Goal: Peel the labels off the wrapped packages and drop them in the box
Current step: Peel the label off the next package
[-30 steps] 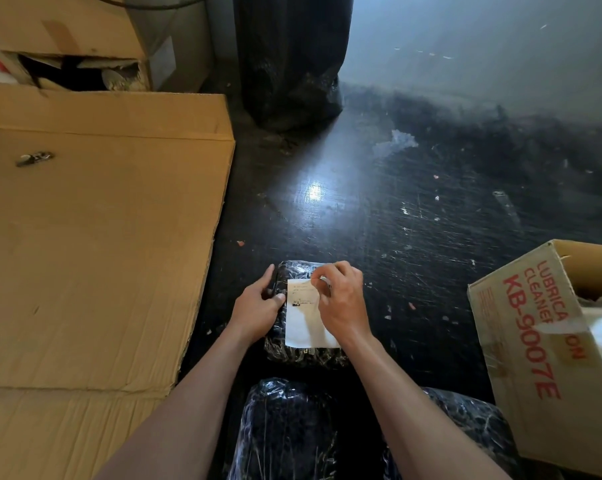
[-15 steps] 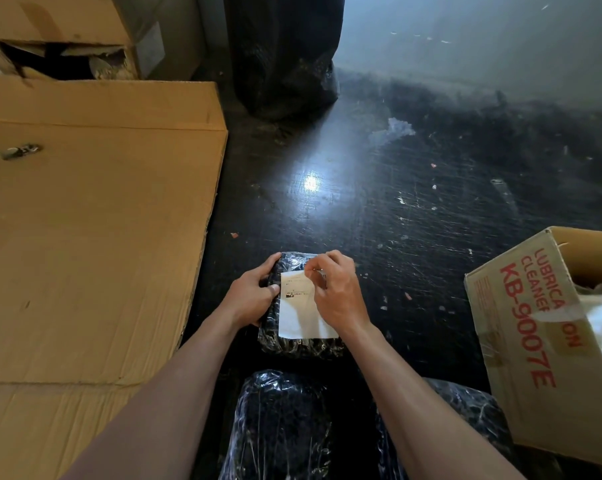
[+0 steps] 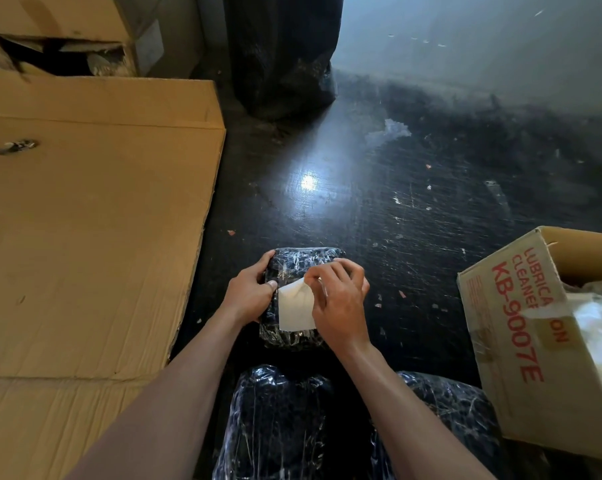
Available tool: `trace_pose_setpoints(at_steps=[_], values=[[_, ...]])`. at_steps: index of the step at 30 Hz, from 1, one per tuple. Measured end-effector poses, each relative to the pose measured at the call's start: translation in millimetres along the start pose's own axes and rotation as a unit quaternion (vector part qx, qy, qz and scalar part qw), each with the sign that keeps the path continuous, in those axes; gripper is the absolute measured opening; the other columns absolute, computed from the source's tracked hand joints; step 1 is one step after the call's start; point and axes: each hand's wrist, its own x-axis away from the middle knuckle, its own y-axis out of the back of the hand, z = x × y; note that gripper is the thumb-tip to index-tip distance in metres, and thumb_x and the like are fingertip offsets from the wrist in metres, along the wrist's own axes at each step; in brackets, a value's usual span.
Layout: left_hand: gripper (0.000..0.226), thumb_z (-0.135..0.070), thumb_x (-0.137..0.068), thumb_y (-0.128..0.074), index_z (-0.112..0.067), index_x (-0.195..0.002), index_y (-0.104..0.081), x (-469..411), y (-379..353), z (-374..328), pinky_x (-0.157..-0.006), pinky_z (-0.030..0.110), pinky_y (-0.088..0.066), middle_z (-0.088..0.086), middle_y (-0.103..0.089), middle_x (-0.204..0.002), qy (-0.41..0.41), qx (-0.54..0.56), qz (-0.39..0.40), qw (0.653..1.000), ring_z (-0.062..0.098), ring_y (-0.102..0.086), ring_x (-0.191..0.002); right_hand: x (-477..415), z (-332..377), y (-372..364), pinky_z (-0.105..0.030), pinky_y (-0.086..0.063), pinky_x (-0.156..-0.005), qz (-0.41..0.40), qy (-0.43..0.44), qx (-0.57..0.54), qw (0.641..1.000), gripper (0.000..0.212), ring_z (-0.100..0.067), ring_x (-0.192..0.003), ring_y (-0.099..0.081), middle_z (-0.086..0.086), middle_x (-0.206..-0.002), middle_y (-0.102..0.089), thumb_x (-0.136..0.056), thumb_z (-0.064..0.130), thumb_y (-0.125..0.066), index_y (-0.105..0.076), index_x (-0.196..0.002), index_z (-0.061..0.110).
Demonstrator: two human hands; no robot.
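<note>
My left hand [image 3: 249,294] grips the wrapped package [image 3: 294,336] on the floor [image 3: 379,209]; my right hand [image 3: 341,303] fingers pinch its white label [image 3: 294,311], top edge lifted. Cardboard box [image 3: 521,341] stands right.

Left hand [image 3: 249,294] clamped (right hand [image 3: 341,306] pinching)

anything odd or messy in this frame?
Nothing serious. Small paper scraps and scuffs litter the dark floor. The white label looks askew only because the right hand is peeling its top corner; the left hand steadies the wrapped package.
</note>
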Motion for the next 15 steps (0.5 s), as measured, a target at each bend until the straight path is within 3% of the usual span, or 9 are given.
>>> trace_pose_setpoints(at_steps=[5, 9, 12, 15], values=[[0.070, -0.016, -0.094, -0.055, -0.054, -0.149, -0.036, -2, 0, -3, -0.068, 0.028, -0.059, -0.006, -0.062, -0.135, -0.001, -0.012, 0.007, 1.000, 0.021, -0.061, -0.110, 11, 0, 13, -0.046, -0.032, -0.098, -0.001, -0.005, -0.003, 1.000, 0.008, -0.013, -0.118, -0.040, 0.016, -0.098, -0.067, -0.097, 0.017, -0.066, -0.069, -0.095, 0.024], [0.070, -0.014, -0.094, -0.053, -0.049, -0.152, -0.035, -3, 0, -8, -0.083, 0.028, -0.049, -0.003, -0.061, -0.141, -0.007, -0.036, 0.004, 0.999, 0.021, -0.060, -0.113, 18, 3, 24, -0.039, -0.028, -0.093, -0.020, -0.012, -0.019, 1.000, 0.009, -0.009, -0.114, -0.037, 0.018, -0.097, -0.067, -0.095, 0.015, -0.069, -0.070, -0.094, 0.024], [0.070, -0.014, -0.095, -0.052, -0.049, -0.152, -0.034, -1, 0, -12, -0.080, 0.031, -0.052, -0.002, -0.059, -0.142, -0.006, -0.042, 0.004, 0.999, 0.019, -0.059, -0.102, 22, 10, 29, -0.037, -0.027, -0.093, -0.020, -0.008, -0.026, 0.999, 0.009, -0.005, -0.112, -0.034, 0.018, -0.095, -0.067, -0.095, 0.015, -0.070, -0.070, -0.093, 0.024], [0.069, -0.015, -0.096, -0.052, -0.050, -0.153, -0.032, 1, -1, -12, -0.079, 0.033, -0.056, 0.001, -0.057, -0.145, -0.009, -0.039, 0.006, 0.999, 0.021, -0.059, -0.105, 25, 13, 32, -0.036, -0.027, -0.092, -0.010, -0.014, -0.024, 1.000, 0.008, -0.004, -0.111, -0.034, 0.020, -0.096, -0.065, -0.096, 0.018, -0.068, -0.070, -0.094, 0.025]])
